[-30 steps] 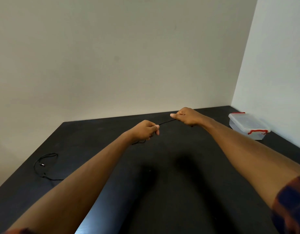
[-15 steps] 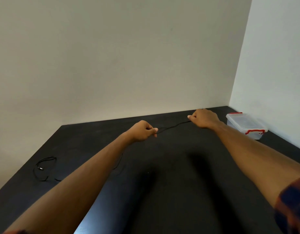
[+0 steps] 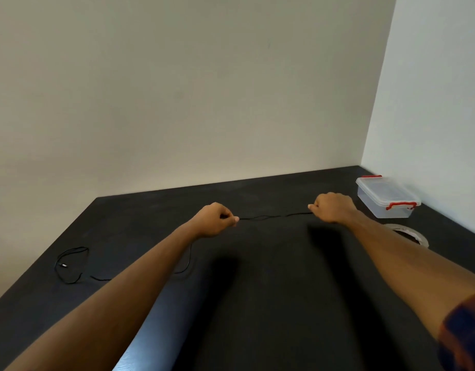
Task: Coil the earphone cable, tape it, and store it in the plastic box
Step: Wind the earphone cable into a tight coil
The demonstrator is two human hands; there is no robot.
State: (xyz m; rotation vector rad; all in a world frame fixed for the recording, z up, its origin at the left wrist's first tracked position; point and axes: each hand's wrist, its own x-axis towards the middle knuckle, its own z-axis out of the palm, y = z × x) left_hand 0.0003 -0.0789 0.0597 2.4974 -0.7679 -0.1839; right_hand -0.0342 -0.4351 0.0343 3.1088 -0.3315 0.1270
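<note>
A thin black earphone cable point(image 3: 274, 216) runs almost straight between my two hands above the black table point(image 3: 271, 303). My left hand point(image 3: 215, 219) pinches it at the left end of that span. My right hand point(image 3: 334, 207), curled into a fist, grips it at the right end. From under my left forearm the cable trails back to a loose loop with the plug point(image 3: 70, 265) at the table's left. A clear plastic box point(image 3: 386, 200) with red clips and its lid on stands at the far right by the wall. A roll of tape point(image 3: 407, 232) lies flat just in front of the box, partly hidden by my right forearm.
Two plain walls meet behind the box, closing the table's far and right sides. The table's left edge drops off near the cable loop. My forearms stretch across the middle of the table.
My right hand has slid to the right along the cable, away from my left hand, so the stretch between them has grown. The view has tilted down and the tape roll has come into sight.
</note>
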